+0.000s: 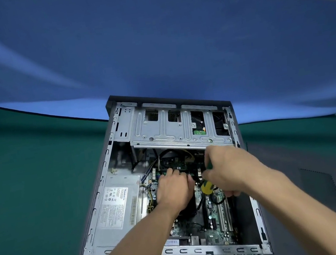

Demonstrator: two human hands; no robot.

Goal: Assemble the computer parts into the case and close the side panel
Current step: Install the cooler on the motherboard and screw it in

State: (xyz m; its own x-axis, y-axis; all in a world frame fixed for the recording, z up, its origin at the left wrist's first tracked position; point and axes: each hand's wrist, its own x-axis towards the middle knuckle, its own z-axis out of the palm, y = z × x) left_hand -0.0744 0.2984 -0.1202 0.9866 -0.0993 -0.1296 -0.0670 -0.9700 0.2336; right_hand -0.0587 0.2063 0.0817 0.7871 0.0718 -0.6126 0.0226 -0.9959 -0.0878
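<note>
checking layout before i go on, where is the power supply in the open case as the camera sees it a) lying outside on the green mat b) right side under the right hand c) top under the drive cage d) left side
d: the silver power supply with its label sits along the left wall of the computer case, left of the motherboard where both hands work.
</note>
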